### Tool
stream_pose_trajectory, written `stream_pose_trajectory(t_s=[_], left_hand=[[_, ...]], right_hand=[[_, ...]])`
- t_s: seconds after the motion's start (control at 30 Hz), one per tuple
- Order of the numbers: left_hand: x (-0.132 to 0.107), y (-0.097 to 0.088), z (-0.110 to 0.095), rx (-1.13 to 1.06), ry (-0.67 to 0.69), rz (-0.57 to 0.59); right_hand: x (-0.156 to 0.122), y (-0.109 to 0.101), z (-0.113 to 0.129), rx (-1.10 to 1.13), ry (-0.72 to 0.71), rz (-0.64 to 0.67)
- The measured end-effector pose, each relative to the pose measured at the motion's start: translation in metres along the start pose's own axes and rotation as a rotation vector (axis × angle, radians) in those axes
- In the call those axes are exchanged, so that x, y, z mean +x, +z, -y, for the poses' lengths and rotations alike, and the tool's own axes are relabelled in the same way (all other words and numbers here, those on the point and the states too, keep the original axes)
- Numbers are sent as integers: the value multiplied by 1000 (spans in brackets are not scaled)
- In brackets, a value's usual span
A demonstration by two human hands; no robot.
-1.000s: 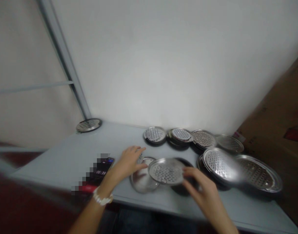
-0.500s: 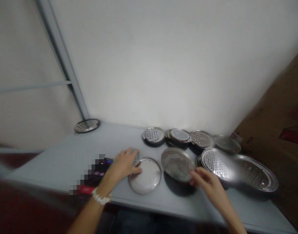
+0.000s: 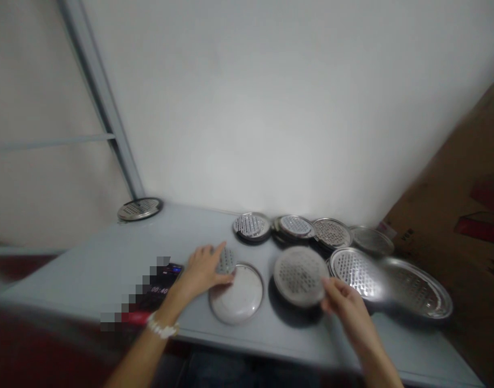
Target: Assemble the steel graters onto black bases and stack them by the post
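My right hand grips the near edge of a round perforated steel plate and holds it tilted above the grey table. My left hand, with a white bracelet on its wrist, rests on the left rim of a plain round steel tray that lies flat on the table. Its fingers curl over a small perforated disc just behind that tray.
Several perforated steel plates lie in overlapping stacks along the wall, with larger ones at the right. One lone plate sits at the far left corner. A phone showing a timer lies left of my left hand. A cardboard box stands at right.
My right hand has lifted the perforated plate off the plain tray and carried it to the right, tilting it up. My left hand has stayed on the tray's left rim.
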State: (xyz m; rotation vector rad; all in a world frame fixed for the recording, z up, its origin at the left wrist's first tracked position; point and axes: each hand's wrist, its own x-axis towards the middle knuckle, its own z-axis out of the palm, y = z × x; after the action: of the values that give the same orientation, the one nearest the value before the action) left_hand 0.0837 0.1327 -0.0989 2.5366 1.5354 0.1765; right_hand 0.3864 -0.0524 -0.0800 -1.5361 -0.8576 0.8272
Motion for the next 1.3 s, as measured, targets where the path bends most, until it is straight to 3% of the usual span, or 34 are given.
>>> stream_pose_trajectory(t_s=[0.13,0.3,0.5,0.57,0.67,0.83,0.97,1.13,1.3], left_hand=[[-2,-5,1,-84,51,-3],[-7,-7,0,-110,133,61],[-9,-12,8,-45,66,68],[-11,-16,10,-17,21,55],[-17,-22,6,-5,40,64],[-30,-27,-26,-96,205,157],[-33,-17,-47,-115,303,206],[-32,-6,-51,-70,329,221],[-31,-8,-51,-60,306,207]], right_hand=[[-6,0,7,-55,-201,-78],[-20,13,9,-308,-447,-117],[-33,38,9,-515,-718,142],[-32,39,8,-539,-724,158],[-27,31,4,-551,-729,58],[-18,17,-1,-549,-746,-182],[-15,13,-2,-521,-724,-297],[-14,11,-4,-491,-672,-328],[-15,8,-5,-478,-649,-326]])
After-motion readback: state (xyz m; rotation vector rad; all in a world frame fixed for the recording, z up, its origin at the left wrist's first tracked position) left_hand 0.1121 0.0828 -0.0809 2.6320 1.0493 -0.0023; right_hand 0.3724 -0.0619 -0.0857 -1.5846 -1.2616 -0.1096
